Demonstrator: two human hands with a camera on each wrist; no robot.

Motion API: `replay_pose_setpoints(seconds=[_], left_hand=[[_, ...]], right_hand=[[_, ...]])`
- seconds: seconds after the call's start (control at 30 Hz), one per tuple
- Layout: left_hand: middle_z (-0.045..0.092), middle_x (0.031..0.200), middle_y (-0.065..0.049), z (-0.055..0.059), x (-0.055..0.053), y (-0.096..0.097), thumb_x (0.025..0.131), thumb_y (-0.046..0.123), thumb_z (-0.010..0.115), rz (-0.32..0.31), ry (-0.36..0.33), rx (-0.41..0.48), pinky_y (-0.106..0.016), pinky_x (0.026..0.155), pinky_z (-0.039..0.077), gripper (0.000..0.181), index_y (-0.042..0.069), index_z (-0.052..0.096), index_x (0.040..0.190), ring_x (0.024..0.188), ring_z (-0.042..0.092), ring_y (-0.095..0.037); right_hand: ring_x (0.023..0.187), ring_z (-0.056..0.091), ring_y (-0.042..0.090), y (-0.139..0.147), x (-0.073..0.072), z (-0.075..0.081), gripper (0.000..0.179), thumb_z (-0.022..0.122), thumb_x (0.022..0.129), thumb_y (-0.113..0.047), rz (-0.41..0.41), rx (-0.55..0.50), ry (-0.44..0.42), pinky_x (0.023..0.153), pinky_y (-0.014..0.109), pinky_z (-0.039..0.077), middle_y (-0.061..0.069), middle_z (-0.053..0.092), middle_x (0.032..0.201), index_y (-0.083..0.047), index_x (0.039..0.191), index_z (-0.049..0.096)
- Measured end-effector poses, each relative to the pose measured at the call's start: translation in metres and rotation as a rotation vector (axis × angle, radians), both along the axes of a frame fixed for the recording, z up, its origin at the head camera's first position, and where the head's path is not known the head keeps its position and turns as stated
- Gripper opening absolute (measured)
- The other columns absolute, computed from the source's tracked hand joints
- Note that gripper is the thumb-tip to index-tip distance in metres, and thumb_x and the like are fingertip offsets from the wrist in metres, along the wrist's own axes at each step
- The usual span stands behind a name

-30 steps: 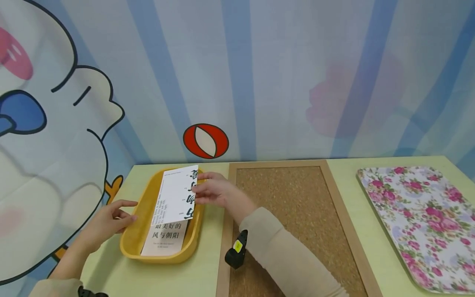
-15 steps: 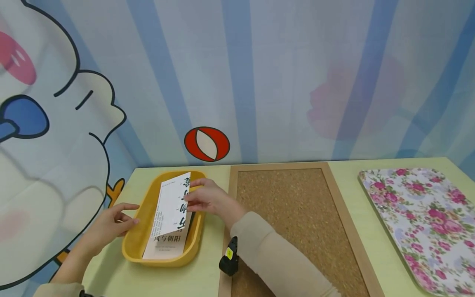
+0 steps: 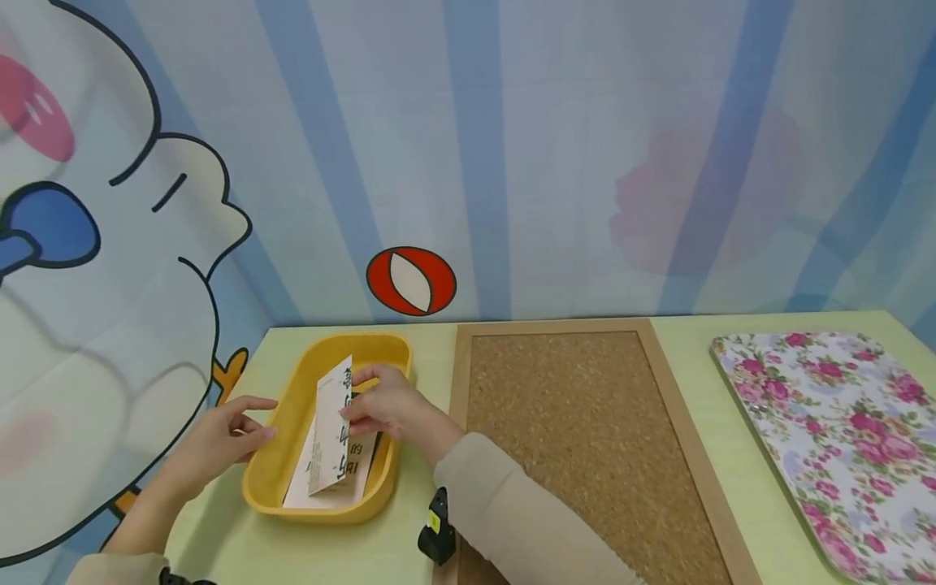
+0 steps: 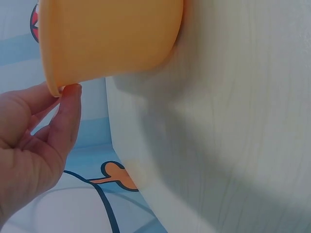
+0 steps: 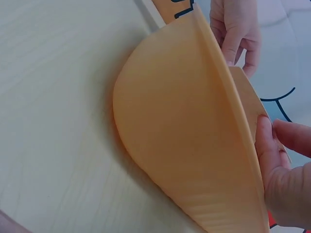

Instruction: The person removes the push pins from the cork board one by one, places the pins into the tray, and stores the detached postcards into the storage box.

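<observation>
A yellow plastic basket (image 3: 257, 492) stands at the left of the table. My left hand (image 3: 219, 443) pinches its left rim between thumb and fingers, as the left wrist view shows at the rim (image 4: 54, 90). Inside lies a pale card (image 3: 298, 490) with dark printed characters. Above it my right hand (image 3: 387, 406) pinches the right edge of a white card (image 3: 329, 431) with black lettering, tilted up over the basket. In the right wrist view the held card (image 5: 250, 97) rises past the basket wall (image 5: 175, 107), thumb and fingers at its edge.
A cork board (image 3: 563, 439) in a wooden frame lies right of the basket, under the right forearm. Farther right is a floral tray (image 3: 826, 422). A printed cartoon curtain (image 3: 541, 162) hangs behind the pale yellow table (image 3: 680, 382).
My right hand has moved left and down with the white card, which now tilts more steeply and sits lower in the basket. The left hand stays at the rim.
</observation>
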State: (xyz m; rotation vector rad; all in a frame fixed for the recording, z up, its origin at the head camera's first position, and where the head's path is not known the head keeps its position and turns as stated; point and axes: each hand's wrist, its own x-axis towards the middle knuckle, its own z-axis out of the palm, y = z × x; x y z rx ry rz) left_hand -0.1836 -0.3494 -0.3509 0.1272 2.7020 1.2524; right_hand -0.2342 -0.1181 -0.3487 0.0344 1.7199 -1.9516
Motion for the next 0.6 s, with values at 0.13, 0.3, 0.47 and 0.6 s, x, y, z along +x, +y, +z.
replay_pose_setpoints(seconds=[0.13,0.3,0.47,0.6], left_hand=[[0.058,0.081,-0.011,0.0010,-0.0008,0.0011,0.091,0.007,0.059,0.004,-0.006,-0.004,-0.028,0.061,0.052,0.046,-0.010,0.043,0.131,0.063,0.051,-0.016],[0.057,0.080,-0.011,-0.0003,0.0008,0.0036,0.091,0.007,0.059,0.005,0.008,-0.011,-0.028,0.061,0.052,0.045,-0.010,0.044,0.130,0.064,0.053,-0.016],[0.056,0.079,-0.011,0.0003,0.0008,0.0050,0.091,0.007,0.059,0.005,0.034,-0.017,-0.029,0.060,0.051,0.044,-0.009,0.045,0.129,0.062,0.050,-0.015],[0.057,0.081,-0.011,0.0014,0.0018,0.0036,0.091,0.007,0.059,0.015,0.039,-0.026,-0.028,0.061,0.052,0.044,-0.009,0.044,0.130,0.064,0.052,-0.016]], right_hand=[[0.052,0.055,0.018,0.0007,-0.0018,-0.0005,0.036,0.066,0.076,0.015,0.000,0.002,-0.005,0.057,0.030,0.055,0.012,0.057,0.077,-0.005,0.102,0.052],[0.052,0.055,0.018,-0.0020,0.0001,-0.0008,0.038,0.067,0.075,0.015,-0.002,0.106,0.037,0.065,0.035,0.055,0.012,0.058,0.078,-0.006,0.102,0.053],[0.051,0.055,0.018,-0.0015,0.0010,-0.0014,0.043,0.068,0.074,0.014,-0.016,0.137,0.056,0.062,0.032,0.055,0.011,0.056,0.075,-0.008,0.107,0.052],[0.052,0.056,0.017,0.0000,0.0006,-0.0017,0.046,0.068,0.073,0.015,-0.007,0.095,0.058,0.059,0.029,0.055,0.011,0.054,0.073,-0.008,0.109,0.051]])
